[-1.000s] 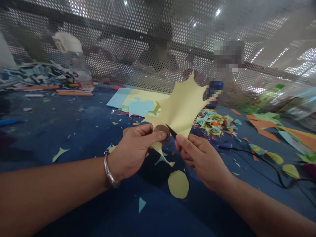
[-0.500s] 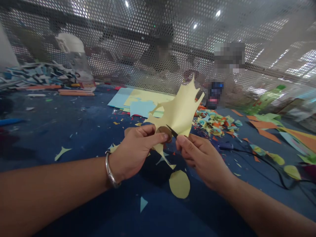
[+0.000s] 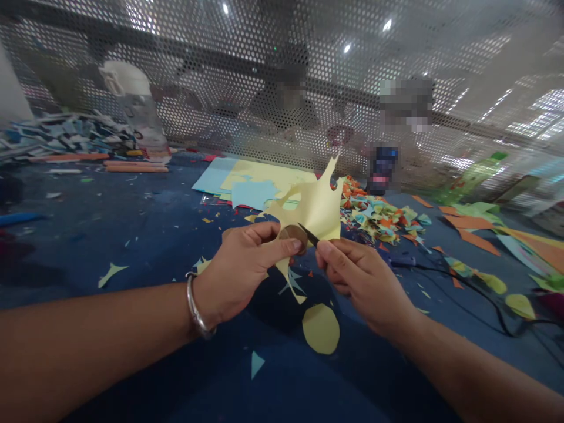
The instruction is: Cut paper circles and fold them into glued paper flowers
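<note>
My left hand (image 3: 247, 264), a silver bangle on its wrist, pinches a pale yellow sheet of paper (image 3: 320, 205) together with a round brown disc (image 3: 294, 232). The sheet is ragged, with cut-out curves and pointed strips; one thin strip dangles below my thumb. My right hand (image 3: 352, 270) is closed on scissors (image 3: 309, 236); a dark pointed blade shows at the disc's right edge, while the handles are hidden by my fingers. Below the hands, a yellow paper circle (image 3: 321, 329) lies flat on the dark blue table (image 3: 176, 364), near a small light-blue paper triangle (image 3: 257, 365).
Blue and yellow sheets (image 3: 253, 176) lie behind my hands. A heap of paper scraps (image 3: 379, 217) sits to their right, near a black cable (image 3: 476, 288). At the back left stands a water bottle (image 3: 141, 111) beside paper strips (image 3: 57, 135). A perforated screen (image 3: 211, 76) closes off the back.
The yellow sheet has turned and bent, its upper right part now lower and further left. The blade stays beside the disc, and both hands have barely moved.
</note>
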`<state>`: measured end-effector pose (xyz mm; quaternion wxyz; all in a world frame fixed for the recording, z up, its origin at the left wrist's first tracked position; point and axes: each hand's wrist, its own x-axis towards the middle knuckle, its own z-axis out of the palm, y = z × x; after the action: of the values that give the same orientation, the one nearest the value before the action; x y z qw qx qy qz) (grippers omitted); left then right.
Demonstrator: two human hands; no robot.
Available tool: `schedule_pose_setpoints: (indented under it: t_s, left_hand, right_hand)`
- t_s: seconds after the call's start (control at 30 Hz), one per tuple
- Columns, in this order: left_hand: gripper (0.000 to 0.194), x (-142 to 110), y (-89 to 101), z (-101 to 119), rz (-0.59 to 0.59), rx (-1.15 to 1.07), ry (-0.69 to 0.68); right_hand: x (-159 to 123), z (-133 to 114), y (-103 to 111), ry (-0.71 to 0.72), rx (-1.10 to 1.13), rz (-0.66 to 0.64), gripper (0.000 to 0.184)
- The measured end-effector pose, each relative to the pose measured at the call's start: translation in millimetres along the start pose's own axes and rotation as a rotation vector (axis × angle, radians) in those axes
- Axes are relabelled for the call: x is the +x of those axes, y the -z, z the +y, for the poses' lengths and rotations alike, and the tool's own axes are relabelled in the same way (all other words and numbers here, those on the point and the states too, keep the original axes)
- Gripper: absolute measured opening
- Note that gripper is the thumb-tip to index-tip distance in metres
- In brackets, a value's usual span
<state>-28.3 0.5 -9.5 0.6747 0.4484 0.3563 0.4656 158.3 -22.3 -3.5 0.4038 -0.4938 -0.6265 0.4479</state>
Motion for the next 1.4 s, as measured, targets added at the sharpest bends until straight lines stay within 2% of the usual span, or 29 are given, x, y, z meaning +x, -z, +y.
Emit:
schedule_pose_setpoints:
  t_s: [0.3,0.6,0.8,1.07,1.27,1.4]
  left_hand:
    - [0.018,-1.1,-0.2,4.1,-0.024,-0.03,-0.01]
    - [0.023,-2.8,0.5,8.0,-0.057,0.001,0.042]
    - [0.022,-2.2,0.7,9.5,-0.023,0.132,-0.051]
    - [0.023,1.3,-1.2,6.4,-0.039,0.127,-0.054]
    - [0.024,3.0,1.6,5.6,-0.104,0.142,-0.079]
    - [0.025,2.1,0.6,6.1,-0.087,0.133,-0.068]
  right_hand:
    - [-1.0,-2.3,4.7,0.017,-0.109,-0.024,0.044]
    - [-1.8,-2.6,8.1,0.037,-0.144,-0.037,0.046]
    - [-2.0,-4.8,11.1,0.04,-0.181,-0.031,0.045]
    - [-2.0,-5.7,13.6,0.074,-0.199,-0.023,0.045]
    - [-2.4,-5.6,14.9,0.074,-0.197,-0.024,0.045]
    - [-3.2,-4.8,16.7,0.075,-0.208,-0.021,0.046]
